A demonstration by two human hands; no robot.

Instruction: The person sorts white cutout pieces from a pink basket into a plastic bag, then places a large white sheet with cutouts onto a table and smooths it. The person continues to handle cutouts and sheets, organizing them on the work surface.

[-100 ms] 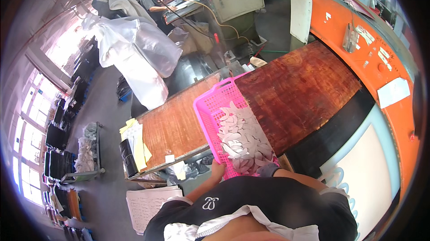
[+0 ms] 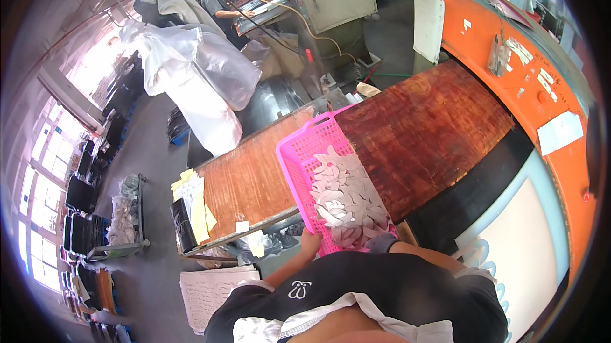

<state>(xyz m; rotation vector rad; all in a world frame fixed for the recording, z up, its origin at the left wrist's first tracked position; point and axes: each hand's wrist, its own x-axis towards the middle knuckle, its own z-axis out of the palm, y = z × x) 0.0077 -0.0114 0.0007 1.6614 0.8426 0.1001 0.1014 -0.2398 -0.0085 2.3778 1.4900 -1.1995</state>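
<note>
A long pink plastic basket [image 2: 294,174] with perforated walls lies in front of me, its near end close to my body. Many thin, curved, pale grey-pink cut pieces [image 2: 349,196] fill its middle and near part, while the far end shows bare mesh. My left hand [image 2: 310,243] is closed on the rim at the near left corner. At the near right corner is my right hand [image 2: 382,242], in a grey glove or cuff, against the basket and the nearest pieces. Its fingers are too hidden to tell whether they grip the rim.
Left of the basket stands a wooden table [image 2: 245,184] with yellow and white papers [image 2: 194,200]. On the right, a dark reddish board [image 2: 426,133] lies before an orange machine [image 2: 458,21]. Large translucent plastic bags [image 2: 197,75] stand beyond; a person [image 2: 219,5] works farther back.
</note>
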